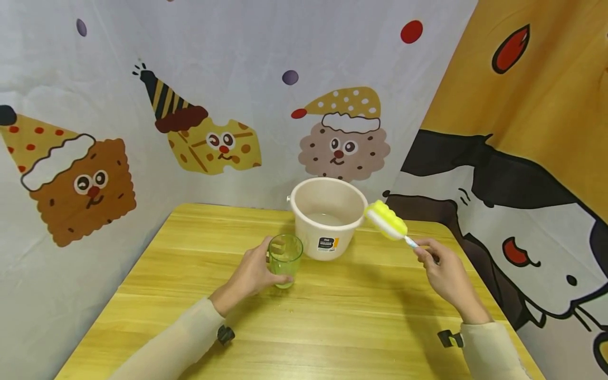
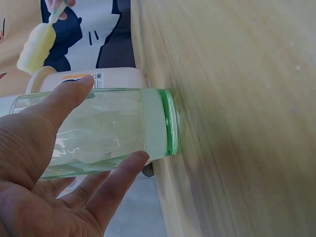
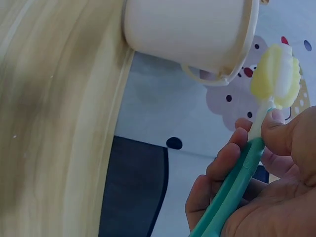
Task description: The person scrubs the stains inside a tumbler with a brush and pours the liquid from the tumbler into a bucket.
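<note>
A green-tinted clear glass stands upright on the table, left of the bucket. My left hand grips its side, thumb on the near side and fingers around the far side. In the left wrist view, the base of the glass is right at the tabletop. My right hand holds a sponge cup brush by its green and white handle. The brush's yellow and white sponge head points up and left, raised beside the bucket rim.
A cream plastic bucket with a label stands at the back of the wooden table. Behind the table hangs a curtain printed with cartoon figures. Small drops lie on the wood near the glass.
</note>
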